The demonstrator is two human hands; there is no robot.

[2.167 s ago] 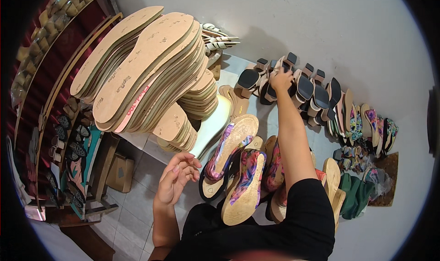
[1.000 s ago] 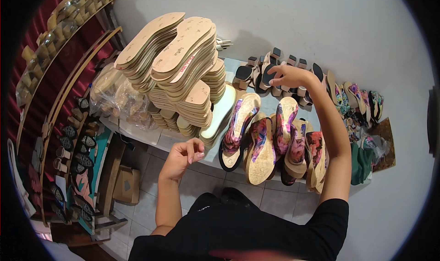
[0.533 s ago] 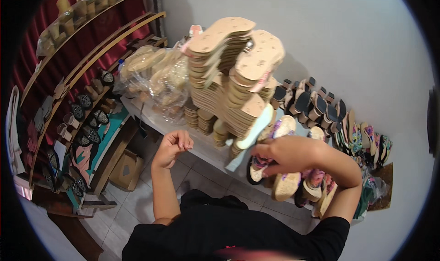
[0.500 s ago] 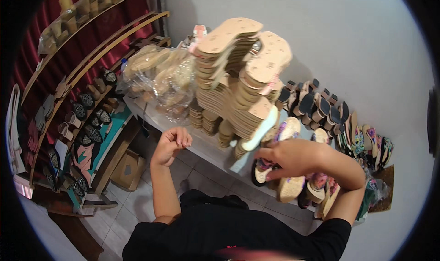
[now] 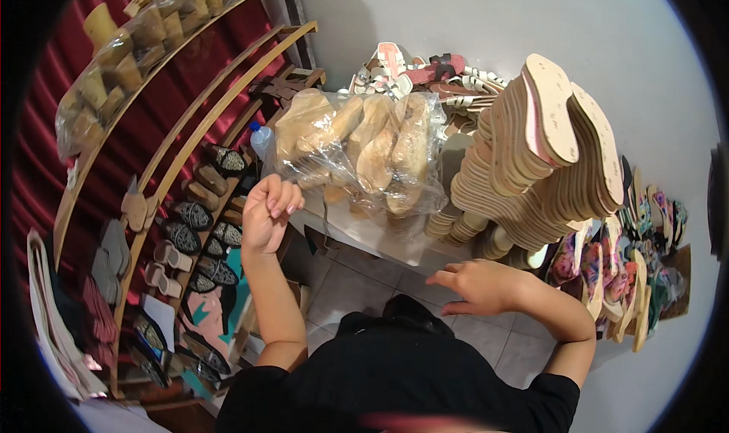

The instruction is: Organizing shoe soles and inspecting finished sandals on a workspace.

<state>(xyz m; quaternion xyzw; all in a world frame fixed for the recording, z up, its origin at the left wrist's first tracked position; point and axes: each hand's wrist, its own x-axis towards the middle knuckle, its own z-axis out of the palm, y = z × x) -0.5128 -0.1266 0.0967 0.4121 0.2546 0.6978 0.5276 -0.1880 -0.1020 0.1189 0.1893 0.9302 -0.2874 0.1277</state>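
Observation:
My left hand (image 5: 269,214) is raised in front of the wooden shelf, just short of a clear plastic bag (image 5: 357,148) of wooden shoe lasts. Its fingers are curled in, and nothing shows in them. My right hand (image 5: 486,286) hangs in the air before the front edge of the white table (image 5: 387,244). It holds nothing, its fingers stretched and the thumb apart. Behind it rise tall stacks of beige shoe soles (image 5: 550,114), which hide part of the table. To the right of the stacks stand sandals with colourful floral straps (image 5: 607,262).
On the left, a curved wooden shelf (image 5: 171,140) carries dark patterned shoes (image 5: 190,216) and bagged lasts (image 5: 121,76). A small bottle (image 5: 262,140) stands beside the large bag. White and red sandals (image 5: 391,64) lie behind it. Grey floor tiles (image 5: 349,289) show below the table.
The view has swung left, so the table and stacks now sit further right. My right hand has come away from the floral sandals into free air. My left hand stays raised and curled.

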